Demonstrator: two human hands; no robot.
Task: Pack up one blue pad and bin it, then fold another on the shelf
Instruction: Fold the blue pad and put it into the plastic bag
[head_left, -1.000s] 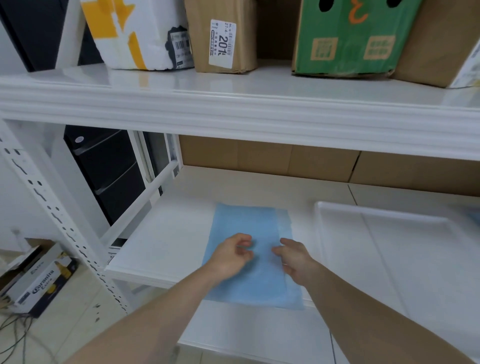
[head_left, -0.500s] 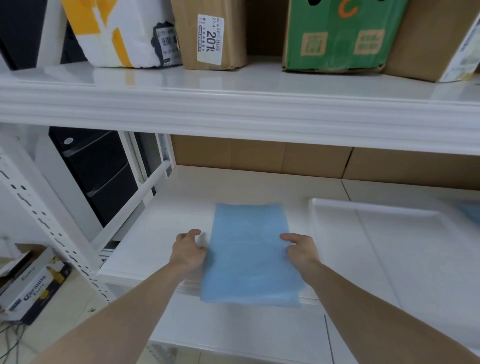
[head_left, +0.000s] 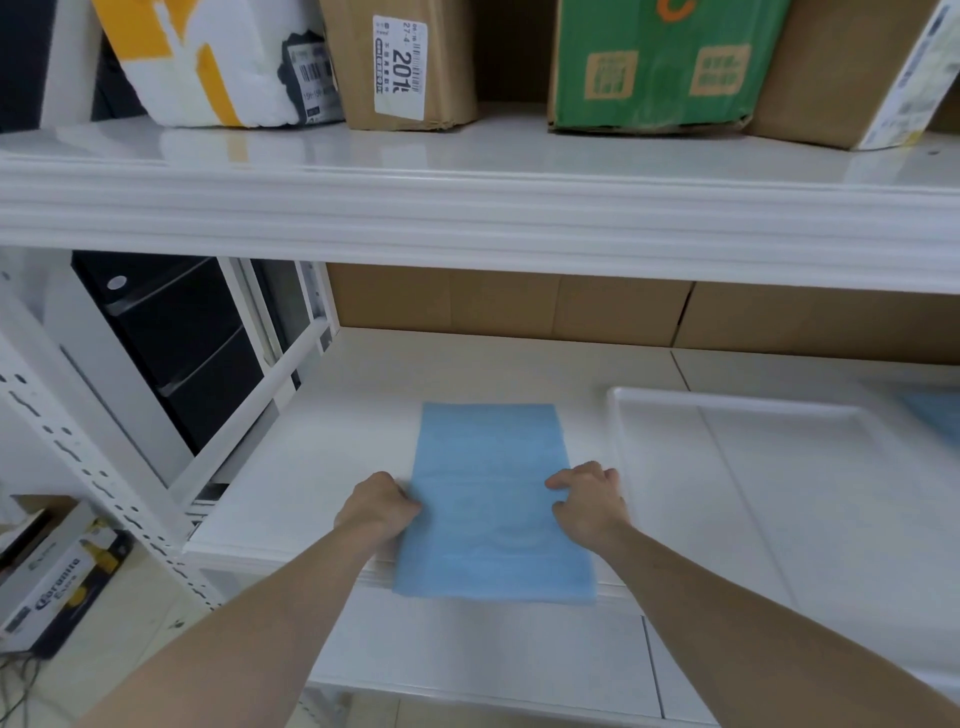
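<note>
White metal shelving (head_left: 467, 218) fills the view, its upper level loaded with cartons. At far left, on the floor, a Corona Extra beer box (head_left: 57, 582) is seen, and behind the perforated upright (head_left: 88, 457) a black drawer unit (head_left: 176, 343) is visible. On the upper shelf a white and yellow parcel (head_left: 208, 57) is set beside a brown carton with a printed label (head_left: 400, 62), followed by a green carton (head_left: 660, 62). On the lower shelf (head_left: 322, 457) a blue pad (head_left: 491, 499) is laid flat, its near edge hanging slightly over the shelf's front. Its left edge is pinched by the left hand (head_left: 379, 506), whose fingers are curled onto it; its right edge is gripped by the right hand (head_left: 589, 501), fingers bent over the border. Just right of the pad a white tray (head_left: 737, 415) is placed, and a second blue piece (head_left: 935, 421) is glimpsed at the far right edge.
</note>
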